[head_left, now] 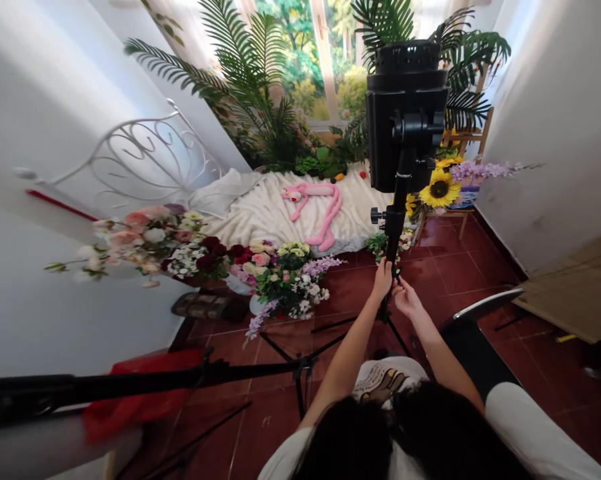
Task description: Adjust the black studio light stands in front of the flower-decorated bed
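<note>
A black studio light (405, 120) is mounted on an upright black stand (394, 233) in front of me, right of centre. My left hand (383, 279) is wrapped round the stand's pole below the light. Just to its right, my right hand (406, 297) is at a small dark knob on the pole, its fingers bent together. Whether the knob is between those fingertips is too small to tell. Above my hands, another knob (377, 215) sticks out from the pole's left side. The stand's legs spread on the red tiled floor (430, 280).
Flower bunches (290, 280) stand before a bed with a cream blanket (250, 207) and a pink plush toy (325, 207). Another black stand (250, 371) crosses the lower left. Sunflowers (439, 189) and a black chair (480, 353) are on the right.
</note>
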`<state>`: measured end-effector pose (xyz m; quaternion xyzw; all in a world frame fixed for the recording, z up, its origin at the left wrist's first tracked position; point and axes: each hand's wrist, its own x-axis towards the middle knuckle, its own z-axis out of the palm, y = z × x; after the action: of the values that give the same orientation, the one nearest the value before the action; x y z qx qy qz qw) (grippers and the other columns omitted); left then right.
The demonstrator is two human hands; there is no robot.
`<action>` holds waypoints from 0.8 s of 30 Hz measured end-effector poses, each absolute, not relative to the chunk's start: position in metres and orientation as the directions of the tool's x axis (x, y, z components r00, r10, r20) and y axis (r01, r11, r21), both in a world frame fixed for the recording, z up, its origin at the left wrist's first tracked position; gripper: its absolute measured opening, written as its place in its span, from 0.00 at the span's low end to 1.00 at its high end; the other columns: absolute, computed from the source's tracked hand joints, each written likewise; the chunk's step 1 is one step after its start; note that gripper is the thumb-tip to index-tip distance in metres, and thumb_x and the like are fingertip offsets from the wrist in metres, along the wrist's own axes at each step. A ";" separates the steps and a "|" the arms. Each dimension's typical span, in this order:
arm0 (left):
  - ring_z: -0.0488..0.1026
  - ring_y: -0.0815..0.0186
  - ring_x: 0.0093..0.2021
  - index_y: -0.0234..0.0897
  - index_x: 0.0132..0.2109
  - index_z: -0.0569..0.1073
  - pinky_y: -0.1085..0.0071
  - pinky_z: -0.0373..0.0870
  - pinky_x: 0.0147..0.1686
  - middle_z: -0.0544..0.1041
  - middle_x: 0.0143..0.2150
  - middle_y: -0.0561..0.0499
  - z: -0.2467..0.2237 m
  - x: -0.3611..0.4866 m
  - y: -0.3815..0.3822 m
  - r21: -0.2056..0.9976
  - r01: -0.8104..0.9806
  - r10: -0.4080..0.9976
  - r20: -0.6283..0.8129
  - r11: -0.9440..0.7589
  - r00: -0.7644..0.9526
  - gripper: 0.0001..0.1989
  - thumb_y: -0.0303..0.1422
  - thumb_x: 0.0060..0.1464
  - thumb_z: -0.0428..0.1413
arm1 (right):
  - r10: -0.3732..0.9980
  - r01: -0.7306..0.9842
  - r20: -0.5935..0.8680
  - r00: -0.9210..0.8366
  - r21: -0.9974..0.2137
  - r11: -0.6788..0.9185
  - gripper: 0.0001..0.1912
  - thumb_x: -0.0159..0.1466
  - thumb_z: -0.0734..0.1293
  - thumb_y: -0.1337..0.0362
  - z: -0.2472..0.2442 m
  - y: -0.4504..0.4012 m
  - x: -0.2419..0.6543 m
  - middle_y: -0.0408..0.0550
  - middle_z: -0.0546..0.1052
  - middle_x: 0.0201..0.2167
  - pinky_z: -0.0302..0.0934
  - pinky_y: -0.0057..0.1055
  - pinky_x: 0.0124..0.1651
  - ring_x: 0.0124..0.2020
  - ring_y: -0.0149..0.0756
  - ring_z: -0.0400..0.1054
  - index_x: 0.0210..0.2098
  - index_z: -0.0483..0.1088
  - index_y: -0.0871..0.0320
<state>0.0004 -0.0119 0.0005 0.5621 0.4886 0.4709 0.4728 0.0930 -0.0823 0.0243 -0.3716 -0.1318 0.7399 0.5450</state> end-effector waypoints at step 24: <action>0.73 0.58 0.51 0.33 0.52 0.69 0.62 0.67 0.54 0.75 0.50 0.39 -0.005 0.004 -0.012 0.990 0.025 0.986 0.135 -0.138 0.101 0.25 0.49 0.61 0.45 | 0.785 0.433 0.565 0.254 -0.792 0.430 0.41 0.59 0.68 0.45 0.205 -0.013 0.054 0.60 0.67 0.55 0.60 0.45 0.59 0.57 0.46 0.64 0.62 0.50 0.58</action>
<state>0.0037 -0.0118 -0.0047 0.5652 0.4472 0.4997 0.4806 0.0535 -0.0127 0.2046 -0.5136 -0.5931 0.1459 0.6027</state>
